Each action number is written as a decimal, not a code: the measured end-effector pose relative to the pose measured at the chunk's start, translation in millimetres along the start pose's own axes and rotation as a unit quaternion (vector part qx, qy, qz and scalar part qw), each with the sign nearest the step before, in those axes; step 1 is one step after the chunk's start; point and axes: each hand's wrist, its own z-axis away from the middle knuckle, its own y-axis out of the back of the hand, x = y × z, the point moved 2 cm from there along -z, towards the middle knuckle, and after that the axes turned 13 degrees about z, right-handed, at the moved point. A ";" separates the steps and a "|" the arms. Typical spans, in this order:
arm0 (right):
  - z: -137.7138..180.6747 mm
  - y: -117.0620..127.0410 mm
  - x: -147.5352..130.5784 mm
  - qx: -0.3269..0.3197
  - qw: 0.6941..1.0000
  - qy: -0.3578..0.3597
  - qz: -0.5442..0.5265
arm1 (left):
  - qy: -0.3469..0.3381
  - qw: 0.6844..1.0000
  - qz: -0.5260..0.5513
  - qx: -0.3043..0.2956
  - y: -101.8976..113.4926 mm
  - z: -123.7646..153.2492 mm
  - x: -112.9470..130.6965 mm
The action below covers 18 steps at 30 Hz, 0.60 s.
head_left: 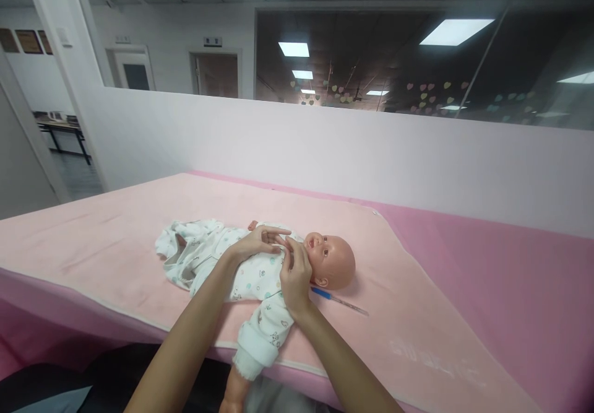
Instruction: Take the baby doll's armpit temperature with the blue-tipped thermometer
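Note:
A baby doll lies on its back with its head to the right, dressed in a white patterned baby outfit. Both my hands meet at the outfit's neckline, just below the doll's chin. My left hand reaches across the chest, its fingers bent and pinching at the collar. From the near side, my right hand closes its curled fingers on the same collar. The exact pinch points are partly hidden by the fingers. One sleeved doll arm hangs over the near table edge. The outfit's legs lie bunched at the left.
A thin clear stick with a blue end, like a thermometer, lies beside the doll's head. Under everything is a pale pink mat over a brighter pink cover. A white low wall with glass above stands behind the table.

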 end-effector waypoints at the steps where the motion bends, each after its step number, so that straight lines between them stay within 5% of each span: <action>1: 0.0 -0.2 0.1 -0.004 1.000 -0.001 -0.002 | -0.004 1.000 0.006 0.000 0.0 -0.3 -0.4; 18: 0.0 0.8 -1.1 -0.016 1.000 -0.012 -0.009 | 0.008 0.999 0.022 0.028 -0.2 0.1 0.3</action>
